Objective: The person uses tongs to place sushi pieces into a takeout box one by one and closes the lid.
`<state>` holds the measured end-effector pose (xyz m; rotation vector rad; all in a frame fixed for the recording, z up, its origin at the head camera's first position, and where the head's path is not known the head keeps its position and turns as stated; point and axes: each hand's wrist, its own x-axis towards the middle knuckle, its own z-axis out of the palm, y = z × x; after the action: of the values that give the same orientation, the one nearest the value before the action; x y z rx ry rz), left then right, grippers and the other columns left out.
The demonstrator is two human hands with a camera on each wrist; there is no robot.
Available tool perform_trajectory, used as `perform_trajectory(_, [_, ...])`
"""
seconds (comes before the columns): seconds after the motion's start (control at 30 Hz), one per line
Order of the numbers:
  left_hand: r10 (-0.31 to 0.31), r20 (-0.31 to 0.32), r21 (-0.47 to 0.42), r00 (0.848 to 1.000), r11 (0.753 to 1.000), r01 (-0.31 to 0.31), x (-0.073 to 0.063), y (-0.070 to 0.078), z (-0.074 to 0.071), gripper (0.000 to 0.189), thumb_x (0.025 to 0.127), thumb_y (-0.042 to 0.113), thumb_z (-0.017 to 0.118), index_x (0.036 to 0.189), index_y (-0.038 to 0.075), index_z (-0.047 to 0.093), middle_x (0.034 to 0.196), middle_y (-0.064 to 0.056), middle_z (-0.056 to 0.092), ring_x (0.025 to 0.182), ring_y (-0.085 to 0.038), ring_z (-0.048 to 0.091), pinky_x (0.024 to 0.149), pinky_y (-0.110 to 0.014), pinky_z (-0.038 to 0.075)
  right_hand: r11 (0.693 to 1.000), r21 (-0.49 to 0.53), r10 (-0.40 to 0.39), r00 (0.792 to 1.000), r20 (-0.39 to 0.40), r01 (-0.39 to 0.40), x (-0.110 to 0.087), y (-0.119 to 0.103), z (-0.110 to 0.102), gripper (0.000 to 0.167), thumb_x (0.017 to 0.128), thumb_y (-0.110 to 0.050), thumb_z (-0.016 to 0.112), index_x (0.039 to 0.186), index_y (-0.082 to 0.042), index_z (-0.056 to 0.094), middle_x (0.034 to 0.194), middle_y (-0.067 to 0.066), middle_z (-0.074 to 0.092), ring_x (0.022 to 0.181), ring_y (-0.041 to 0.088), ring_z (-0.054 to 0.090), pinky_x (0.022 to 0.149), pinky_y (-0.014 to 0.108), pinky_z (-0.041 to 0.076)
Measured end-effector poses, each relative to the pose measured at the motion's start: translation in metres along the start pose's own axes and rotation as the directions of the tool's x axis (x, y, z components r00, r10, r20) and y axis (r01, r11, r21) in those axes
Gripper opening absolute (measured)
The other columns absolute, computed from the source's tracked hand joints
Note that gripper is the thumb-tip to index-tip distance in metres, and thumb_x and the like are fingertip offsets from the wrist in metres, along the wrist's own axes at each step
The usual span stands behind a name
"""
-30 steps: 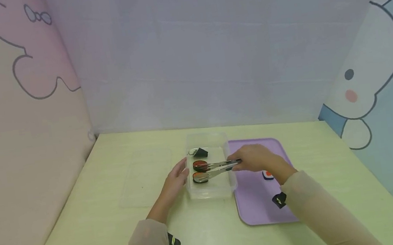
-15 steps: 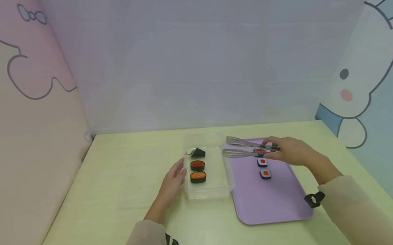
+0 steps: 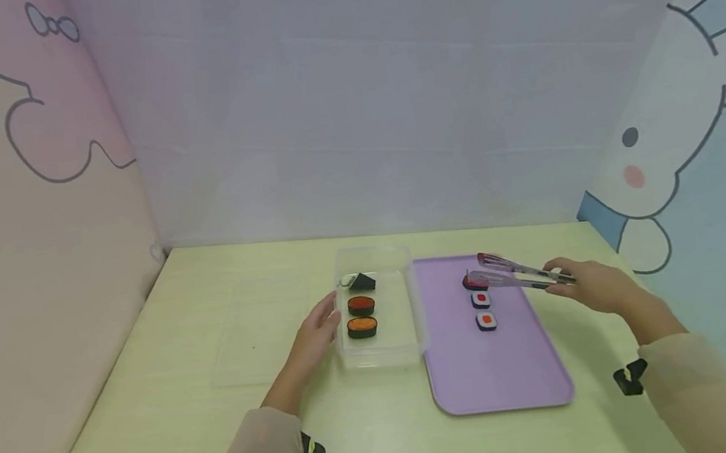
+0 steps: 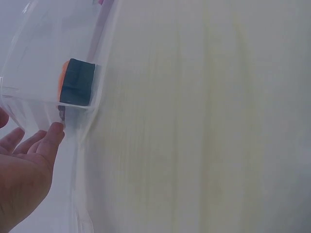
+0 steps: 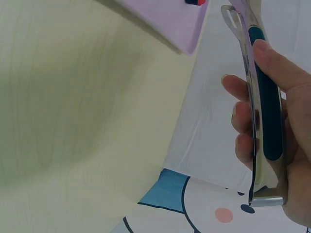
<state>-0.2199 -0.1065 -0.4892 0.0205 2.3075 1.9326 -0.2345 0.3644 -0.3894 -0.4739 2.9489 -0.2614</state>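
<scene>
Currently gripping metal tongs (image 5: 268,107) in the curled fingers of the right hand (image 3: 591,284), at centre right of the head frame, with parted tips above the upper part of the purple tray (image 3: 499,373), near a red-topped piece (image 3: 469,285) and two rolls (image 3: 486,321). Placing the left hand (image 3: 314,338), with relaxed fingers, at the left wall of the clear box (image 3: 395,325), mid-frame.

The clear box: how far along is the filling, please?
Seemingly done: dark piece, red-topped piece and orange-topped piece, in the clear box. In hand: the right hand holds open tongs over the purple tray. Probably left: the red piece and two white rolls on the tray.
</scene>
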Motion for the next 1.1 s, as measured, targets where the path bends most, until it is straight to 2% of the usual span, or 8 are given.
perform_trajectory(0.13, [-0.004, 0.004, -0.011, 1.000, 1.000, 0.004, 0.001, -0.001, 0.000, 0.050, 0.104, 0.022, 0.047, 0.152, 0.012, 0.035, 0.153, -0.017, 0.033, 0.137, -0.035, 0.035, 0.105, -0.049, 0.039, 0.998, -0.055, -0.018, 1.000, -0.018, 0.017, 0.001, 0.009, 0.006, 0.045, 0.096, -0.037, 0.061, 0.130, -0.008, 0.051, 0.097, 0.018, 0.067, 0.078, 0.034, 0.064, 0.057, 0.050, 0.051])
perform_trajectory(0.27, [-0.014, -0.001, -0.005, 1.000, 1.000, 0.014, 0.000, 0.000, 0.001, 0.050, 0.104, 0.022, 0.047, 0.152, 0.013, 0.036, 0.153, -0.015, 0.034, 0.137, -0.033, 0.035, 0.104, -0.049, 0.040, 0.998, -0.061, -0.005, 1.000, -0.011, 0.004, 0.001, 0.012, 0.010, 0.043, 0.097, -0.035, 0.060, 0.129, -0.009, 0.051, 0.092, 0.016, 0.067, 0.072, 0.029, 0.061, 0.052, 0.045, 0.048])
perform_trajectory(0.43, [-0.029, -0.005, -0.006, 1.000, 1.000, 0.029, -0.001, 0.002, 0.001, 0.049, 0.104, 0.023, 0.047, 0.152, 0.015, 0.036, 0.153, -0.013, 0.035, 0.138, -0.032, 0.035, 0.105, -0.048, 0.040, 0.999, -0.033, 0.024, 1.000, -0.002, -0.024, 0.002, 0.011, 0.016, 0.044, 0.098, -0.037, 0.059, 0.129, -0.007, 0.051, 0.092, 0.015, 0.066, 0.070, 0.026, 0.060, 0.051, 0.043, 0.047])
perform_trajectory(0.73, [-0.021, -0.006, -0.013, 1.000, 1.000, 0.021, 0.000, 0.002, 0.000, 0.050, 0.104, 0.022, 0.047, 0.152, 0.014, 0.036, 0.153, -0.015, 0.034, 0.137, -0.034, 0.035, 0.104, -0.049, 0.040, 1.000, -0.014, 0.024, 1.000, 0.007, -0.024, 0.008, 0.002, 0.019, 0.046, 0.097, -0.038, 0.060, 0.129, -0.006, 0.053, 0.105, 0.022, 0.066, 0.086, 0.039, 0.064, 0.060, 0.053, 0.051])
perform_trajectory(1.1, [-0.040, -0.013, -0.009, 0.999, 0.999, 0.040, -0.002, 0.005, 0.000, 0.050, 0.104, 0.021, 0.047, 0.152, 0.013, 0.036, 0.153, -0.015, 0.034, 0.137, -0.033, 0.035, 0.105, -0.049, 0.040, 0.999, -0.026, 0.031, 0.999, 0.008, -0.031, 0.024, -0.005, 0.027, 0.037, 0.098, -0.033, 0.060, 0.126, -0.010, 0.054, 0.097, 0.016, 0.066, 0.073, 0.026, 0.060, 0.056, 0.047, 0.050])
